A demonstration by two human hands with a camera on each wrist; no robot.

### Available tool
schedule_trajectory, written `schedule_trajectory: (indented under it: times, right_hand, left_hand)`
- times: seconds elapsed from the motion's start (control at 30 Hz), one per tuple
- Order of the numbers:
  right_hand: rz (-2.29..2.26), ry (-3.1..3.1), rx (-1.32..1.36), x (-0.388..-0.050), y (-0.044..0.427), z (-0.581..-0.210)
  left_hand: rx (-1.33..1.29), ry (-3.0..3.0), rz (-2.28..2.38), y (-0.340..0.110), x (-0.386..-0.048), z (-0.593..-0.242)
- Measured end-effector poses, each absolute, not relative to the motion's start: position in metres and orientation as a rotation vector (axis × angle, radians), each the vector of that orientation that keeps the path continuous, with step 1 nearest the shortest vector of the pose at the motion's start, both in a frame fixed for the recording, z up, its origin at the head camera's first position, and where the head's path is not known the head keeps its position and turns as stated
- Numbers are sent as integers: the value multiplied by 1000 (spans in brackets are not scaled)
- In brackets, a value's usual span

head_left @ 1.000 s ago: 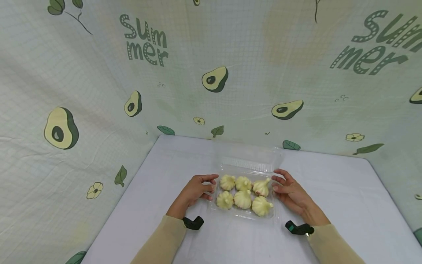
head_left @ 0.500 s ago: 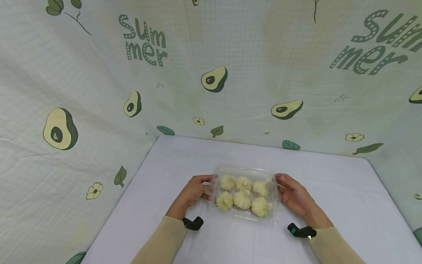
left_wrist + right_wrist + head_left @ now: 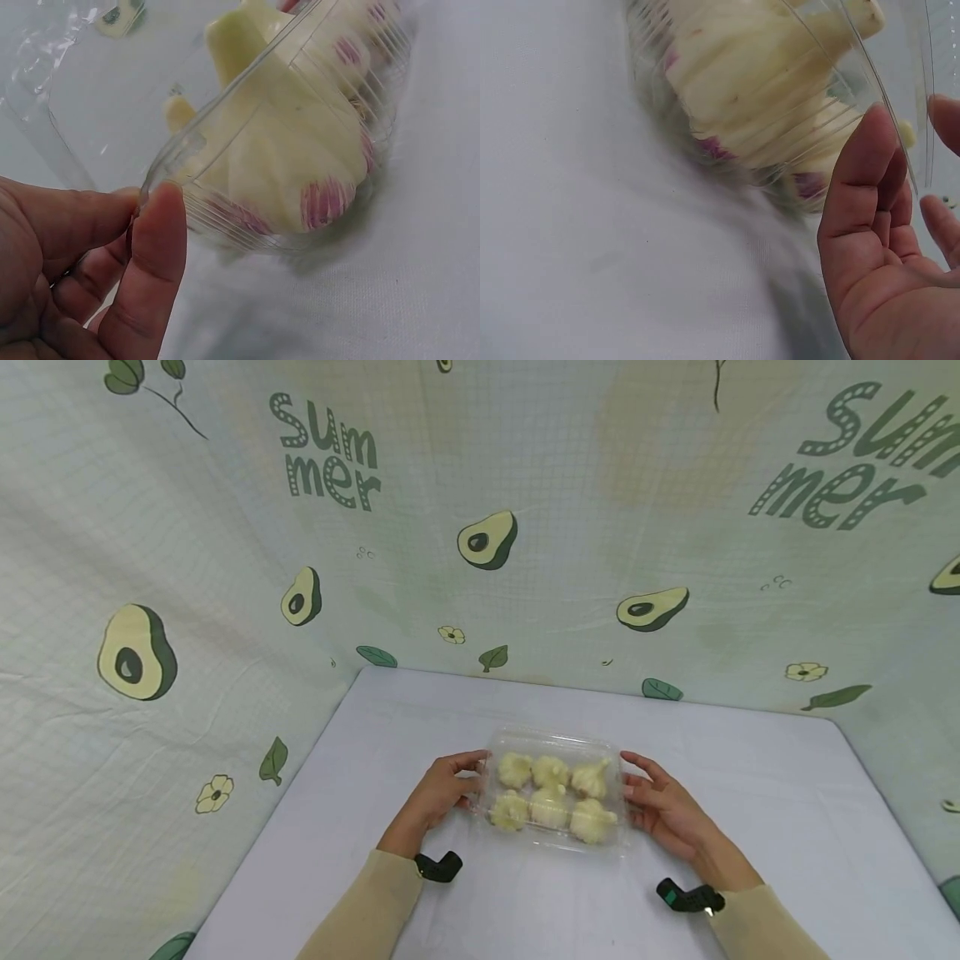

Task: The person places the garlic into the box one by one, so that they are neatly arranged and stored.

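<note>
A clear plastic clamshell box (image 3: 558, 740) stands on the table between my hands, its lid folded over several pale garlic bulbs (image 3: 589, 821). The lid's front edge appears slightly above the base. My left hand (image 3: 438, 794) pinches the rim at the left end; in the left wrist view, thumb and finger meet on the plastic edge (image 3: 166, 154). At the right end, my right hand (image 3: 668, 811) has its fingers spread and loosely bent. A fingertip (image 3: 875, 131) lies against the box's edge in the right wrist view, with other fingers apart from it. Purple streaks mark the bulbs' bases.
A white cloth covers the table (image 3: 420, 710). Behind and to the left hangs a pale curtain (image 3: 555, 610) printed with avocados, leaves and lettering. Black wrist cameras (image 3: 439, 867) are strapped to both wrists.
The clear lid has swung from lying back behind the base to over the garlic. My right hand's fingers have spread again since half a second ago; the left hand stays at its end.
</note>
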State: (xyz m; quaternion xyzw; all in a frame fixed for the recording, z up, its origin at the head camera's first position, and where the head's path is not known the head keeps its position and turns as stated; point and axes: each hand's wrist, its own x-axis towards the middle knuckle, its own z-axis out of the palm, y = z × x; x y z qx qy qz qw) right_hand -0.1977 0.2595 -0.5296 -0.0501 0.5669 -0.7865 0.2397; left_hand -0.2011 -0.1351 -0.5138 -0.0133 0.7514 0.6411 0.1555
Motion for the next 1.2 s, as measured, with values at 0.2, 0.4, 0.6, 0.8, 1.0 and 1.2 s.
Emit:
schedule_trajectory:
  times: [0.2,0.4,0.6,0.8,1.0,1.2]
  right_hand:
    - [-2057,1631,-103,-189,258,-524]
    - [-1963,1648,-126,-176,258,-518]
    - [-1925,1617,-66,-167,258,-515]
    - [-1915,1555,-27,-161,259,-514]
    - [-1918,1492,-22,-156,262,-513]
    - [-1901,1454,-112,-152,263,-511]
  left_hand:
    - [-62,2100,1930,-135,-204,-518]
    - [-53,2120,1965,-136,-203,-517]
    - [-60,2126,1969,-136,-204,-517]
    - [-59,2150,1956,-135,-203,-519]
    - [-66,2152,1949,-134,-203,-520]
    - [-112,2112,1970,-133,-203,-520]
